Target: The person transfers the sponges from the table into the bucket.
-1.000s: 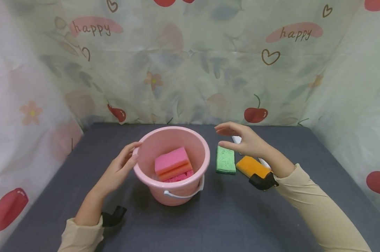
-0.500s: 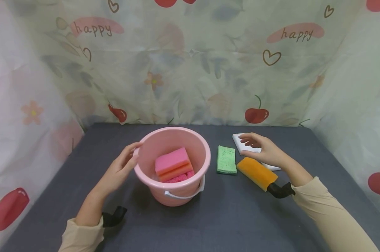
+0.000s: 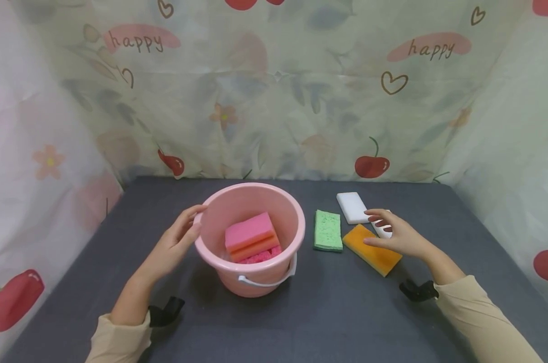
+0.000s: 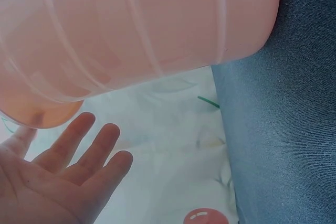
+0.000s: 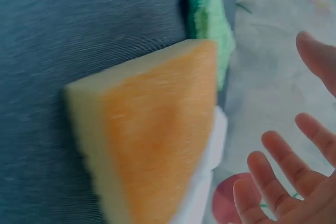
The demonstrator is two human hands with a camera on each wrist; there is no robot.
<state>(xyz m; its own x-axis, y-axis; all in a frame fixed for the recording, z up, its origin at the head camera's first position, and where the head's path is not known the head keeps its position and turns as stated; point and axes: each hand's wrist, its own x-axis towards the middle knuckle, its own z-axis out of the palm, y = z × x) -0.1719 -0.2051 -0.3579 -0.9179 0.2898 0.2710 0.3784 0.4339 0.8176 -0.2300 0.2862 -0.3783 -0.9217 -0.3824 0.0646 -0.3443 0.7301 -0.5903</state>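
My left hand touches the near-left rim of a pink bucket, its fingers fairly straight in the left wrist view. Inside the bucket, a pink-and-orange sponge lies on a crumbly-looking pink piece. My right hand hovers with fingers spread and nothing in them. Under it lies an orange sponge, its pale underside showing in the right wrist view. Partly behind the fingers is a white sponge. Another white sponge lies farther back, beside a green sponge.
A dark cloth-covered table carries everything. Patterned curtains hang at the back and both sides. The bucket's white handle hangs down in front. A black camera mount sits on each wrist.
My right hand has moved right and toward me, from beside the bucket to over the orange sponge, uncovering the far white sponge. The left hand stays at the rim.
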